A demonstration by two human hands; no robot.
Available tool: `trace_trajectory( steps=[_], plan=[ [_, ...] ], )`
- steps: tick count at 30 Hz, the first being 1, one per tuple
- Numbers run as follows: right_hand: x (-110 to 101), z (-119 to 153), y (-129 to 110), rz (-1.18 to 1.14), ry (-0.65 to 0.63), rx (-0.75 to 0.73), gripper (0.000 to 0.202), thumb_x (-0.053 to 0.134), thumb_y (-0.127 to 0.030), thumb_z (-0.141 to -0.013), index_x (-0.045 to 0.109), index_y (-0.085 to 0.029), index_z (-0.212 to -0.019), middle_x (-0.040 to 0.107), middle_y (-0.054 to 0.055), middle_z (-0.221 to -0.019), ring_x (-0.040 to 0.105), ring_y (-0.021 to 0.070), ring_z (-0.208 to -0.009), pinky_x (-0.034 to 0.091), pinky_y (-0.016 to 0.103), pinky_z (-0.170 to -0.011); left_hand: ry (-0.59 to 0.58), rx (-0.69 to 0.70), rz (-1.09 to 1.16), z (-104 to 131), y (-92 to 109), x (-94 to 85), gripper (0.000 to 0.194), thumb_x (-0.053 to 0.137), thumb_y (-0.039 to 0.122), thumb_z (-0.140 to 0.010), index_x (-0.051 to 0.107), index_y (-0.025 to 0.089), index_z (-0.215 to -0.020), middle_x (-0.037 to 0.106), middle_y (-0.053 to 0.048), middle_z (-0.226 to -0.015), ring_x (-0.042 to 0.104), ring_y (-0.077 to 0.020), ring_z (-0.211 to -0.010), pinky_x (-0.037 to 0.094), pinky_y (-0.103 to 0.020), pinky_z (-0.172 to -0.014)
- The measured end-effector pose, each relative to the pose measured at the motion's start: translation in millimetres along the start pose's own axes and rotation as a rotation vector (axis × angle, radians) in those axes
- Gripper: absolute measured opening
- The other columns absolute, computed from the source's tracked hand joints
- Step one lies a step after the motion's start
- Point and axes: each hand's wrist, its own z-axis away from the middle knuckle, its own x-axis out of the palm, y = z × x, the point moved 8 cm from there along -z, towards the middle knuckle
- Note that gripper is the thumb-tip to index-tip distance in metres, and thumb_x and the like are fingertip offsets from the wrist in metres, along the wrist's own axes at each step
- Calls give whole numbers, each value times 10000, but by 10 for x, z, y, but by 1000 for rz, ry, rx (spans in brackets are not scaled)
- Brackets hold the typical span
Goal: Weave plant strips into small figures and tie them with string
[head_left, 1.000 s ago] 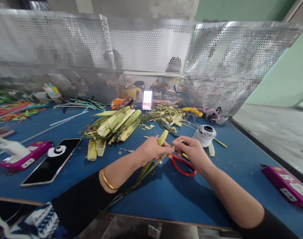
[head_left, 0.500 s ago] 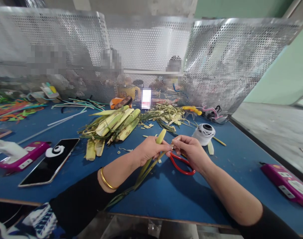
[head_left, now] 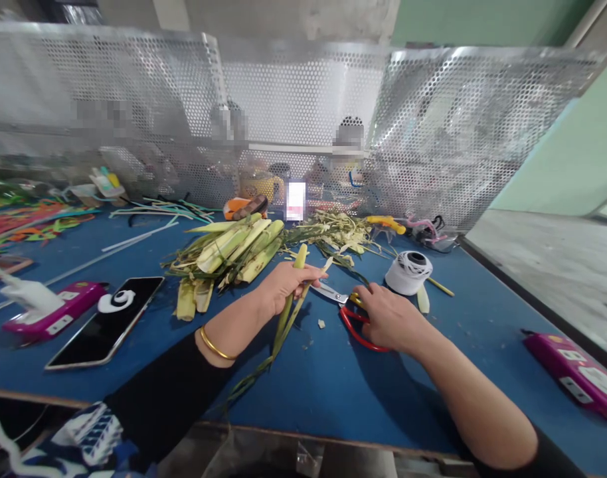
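Observation:
My left hand [head_left: 282, 287] is closed around long green-yellow plant leaf strips [head_left: 284, 325]. Their pale tips stick up past the thumb, and the lower ends run together into a twisted or braided tail [head_left: 251, 380] hanging toward the table's front edge. Red-handled scissors [head_left: 354, 332] lie just right of the strips, metal blades pointing toward my left hand. Over their handles my right hand [head_left: 394, 317] is closed, its fingertips partly hidden. Behind my left hand is a pile of pale green leaf sheaths [head_left: 234, 252].
Shredded leaf scraps [head_left: 341, 232] lie at the back, near a spool of white cord [head_left: 408, 273]. On the left are a tablet-like phone [head_left: 107, 328] and a purple power strip [head_left: 59, 312]; another purple power strip [head_left: 575, 372] sits right. A perforated metal screen [head_left: 303, 86] borders the far side.
My right hand has left the strip tips, moving right and down onto the scissors' handles. My left hand has shifted slightly left, still holding the strips.

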Motion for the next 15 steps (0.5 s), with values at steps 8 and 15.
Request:
trace_trajectory(
  steps=[8, 15],
  plan=[
    [47, -113, 42, -85, -37, -15, 528, 533, -130, -722, 524, -137, -1250, 659, 161, -994, 625, 267, -890, 383, 303, -681, 103, 51, 32, -24, 62, -127, 111, 709, 231, -729, 709, 146, -658, 519, 9, -527, 264, -24, -361, 154, -224, -385],
    [98, -235, 173, -842, 68, 85, 513, 571, -199, -729, 546, -181, -1241, 681, 34, -821, 650, 194, -731, 462, 283, -672, 194, 68, 29, -40, 125, -275, 109, 714, 228, -702, 710, 137, -644, 505, 4, -518, 274, -31, -392, 189, -227, -396]
  ],
)
